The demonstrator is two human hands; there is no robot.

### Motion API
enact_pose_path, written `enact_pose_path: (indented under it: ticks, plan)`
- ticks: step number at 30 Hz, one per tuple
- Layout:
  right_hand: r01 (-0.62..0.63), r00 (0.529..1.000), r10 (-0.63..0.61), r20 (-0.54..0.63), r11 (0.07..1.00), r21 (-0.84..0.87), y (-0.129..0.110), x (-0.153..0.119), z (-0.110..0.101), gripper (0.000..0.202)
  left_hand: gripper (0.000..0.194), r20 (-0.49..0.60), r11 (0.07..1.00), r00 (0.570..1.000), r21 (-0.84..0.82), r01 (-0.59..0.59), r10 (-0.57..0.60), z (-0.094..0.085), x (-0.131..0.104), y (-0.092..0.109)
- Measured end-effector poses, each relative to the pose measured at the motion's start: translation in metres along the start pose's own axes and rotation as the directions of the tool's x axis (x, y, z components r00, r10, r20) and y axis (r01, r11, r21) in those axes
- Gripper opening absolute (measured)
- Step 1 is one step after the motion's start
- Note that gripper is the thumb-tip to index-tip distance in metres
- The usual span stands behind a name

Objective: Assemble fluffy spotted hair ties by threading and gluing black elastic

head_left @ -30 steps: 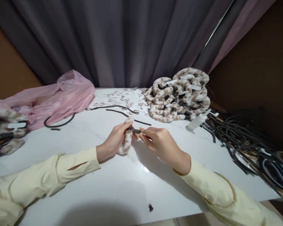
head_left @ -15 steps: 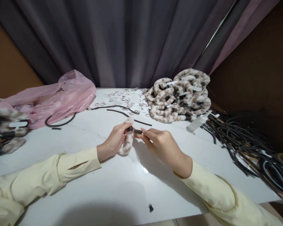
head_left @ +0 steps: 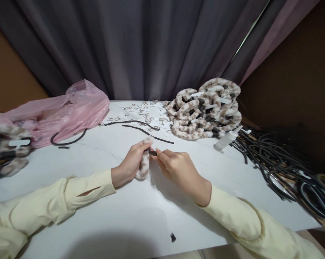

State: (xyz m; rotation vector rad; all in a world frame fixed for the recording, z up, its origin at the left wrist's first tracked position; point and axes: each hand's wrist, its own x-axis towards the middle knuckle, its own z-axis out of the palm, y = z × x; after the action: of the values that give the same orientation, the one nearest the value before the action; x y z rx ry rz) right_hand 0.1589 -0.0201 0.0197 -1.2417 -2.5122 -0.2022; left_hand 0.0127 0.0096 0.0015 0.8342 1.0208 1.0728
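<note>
Pinching a furry sleeve and a thin black band end between two closed hands.

Left hand (head_left: 131, 162) grips the plush sleeve (head_left: 144, 164) near its top, the loose tail drooping under the palm onto the white worktop (head_left: 119, 216); right hand (head_left: 178, 167) is shut on the black band tip (head_left: 152, 153), just beside the left fingertips. The sleeve looks soft, light and easily crushed, so a hold near its open mouth seems best; the band looks stiff and springy, best taken close to its end. Compared with half a second ago, the right hand has moved closer to the left and less of the black tip shows between them.
</note>
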Motion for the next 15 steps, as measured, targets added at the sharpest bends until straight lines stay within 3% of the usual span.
enact_pose_path:
  ticks: [5,9,12,15]
  plan:
    - [-0.068,0.990,0.077,0.121,0.995,-0.077,-0.012,0.005,-0.002,0.020,0.016,-0.045,0.999,0.998,-0.008,-0.043,0.043,0.001,-0.001,-0.002]
    - [-0.114,0.989,0.115,0.096,0.993,-0.020,-0.011,0.003,-0.001,0.021,0.016,-0.042,0.998,0.997,-0.018,-0.059,0.059,0.001,0.000,-0.005]
    - [-0.121,0.993,0.117,0.033,0.978,0.170,-0.003,-0.002,-0.007,0.018,0.015,0.033,0.999,0.999,0.025,-0.021,0.020,0.000,0.001,0.001]
    - [-0.143,0.989,0.150,-0.004,0.948,0.284,0.014,-0.005,-0.022,0.017,0.015,0.195,0.973,0.981,0.224,-0.054,0.010,-0.004,0.003,0.022]
